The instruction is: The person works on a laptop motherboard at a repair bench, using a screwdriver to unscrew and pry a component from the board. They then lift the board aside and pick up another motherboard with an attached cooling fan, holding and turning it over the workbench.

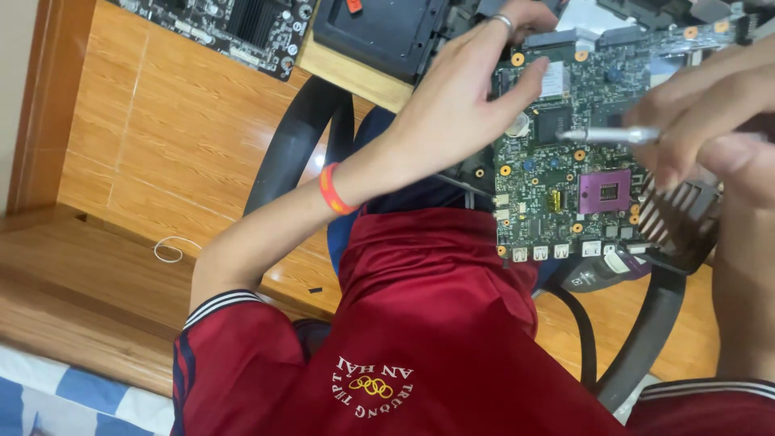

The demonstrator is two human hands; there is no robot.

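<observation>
Red sports shirt [436, 323] with striped sleeve cuffs fills the lower middle of the frame, closest to the lens. Behind it, wooden floor [161, 145] takes up the left half, with a small white loop of wire [169, 249] lying on it at centre left. A dark chair frame [295, 137] curves up through the middle. At the right centre, a green circuit board [557, 169] sits tilted above the lap, with a purple square socket [605, 191] and a finned metal heatsink [674, 214] at its right edge. A black laptop shell [375, 36] lies at the top centre, on a wooden counter [355, 77], and a second circuit board [234, 28] rests at the upper left.

The left hand [464, 93], a ring on one finger and an orange band [333, 190] on the wrist, has its fingers spread and holds the green board's upper left edge. The right hand [710, 121], blurred at the right edge, pinches a silver screwdriver [609, 136] whose tip points at the board's middle.
</observation>
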